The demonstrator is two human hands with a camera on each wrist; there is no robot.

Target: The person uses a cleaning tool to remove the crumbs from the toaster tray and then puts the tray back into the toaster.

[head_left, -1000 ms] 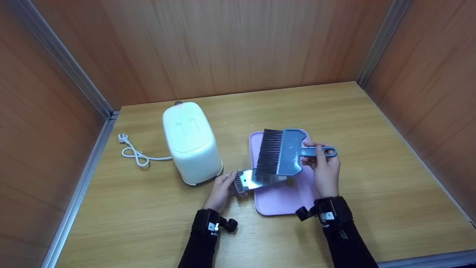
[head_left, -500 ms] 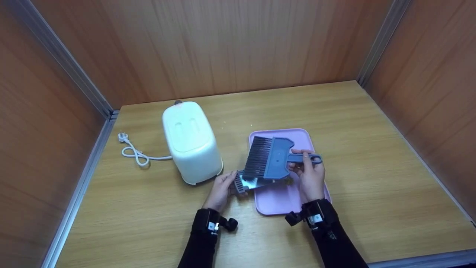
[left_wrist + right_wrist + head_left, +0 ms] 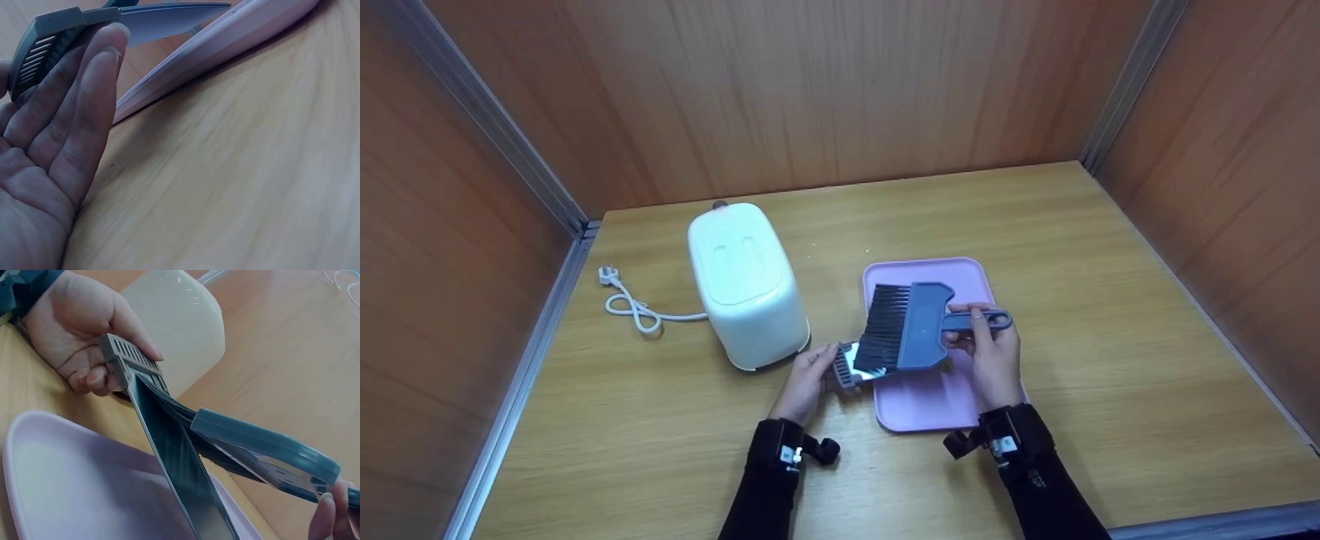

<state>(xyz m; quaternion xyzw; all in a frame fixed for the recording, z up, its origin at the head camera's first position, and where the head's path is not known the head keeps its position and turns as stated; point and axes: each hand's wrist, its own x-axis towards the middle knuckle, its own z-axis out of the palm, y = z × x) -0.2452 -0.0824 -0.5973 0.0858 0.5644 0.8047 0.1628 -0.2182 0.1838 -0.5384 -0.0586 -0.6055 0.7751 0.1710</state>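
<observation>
White appliance point(image 3: 750, 289): left of the pink tray point(image 3: 915, 412); plug point(image 3: 609, 276) farther left.
Blue brush point(image 3: 924, 326): above the tray, pinched in the right hand point(image 3: 994, 364), blocking much of the metal scoop point(image 3: 179, 467) from the head camera.
Scoop: over the tray's left edge, gripped by the left hand point(image 3: 802, 384).
Right wrist view: alone shows bristles point(image 3: 163, 399) reaching into the scoop.

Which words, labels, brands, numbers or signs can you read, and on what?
None can be read.
Label on the left wrist strap: too small.
Label on the right wrist strap: too small.
Faint marks on the right sleeve: too blurred.
Small marks on the white appliance: too blurred to tell if lettering.
Brush and metal blade: none visible.
</observation>
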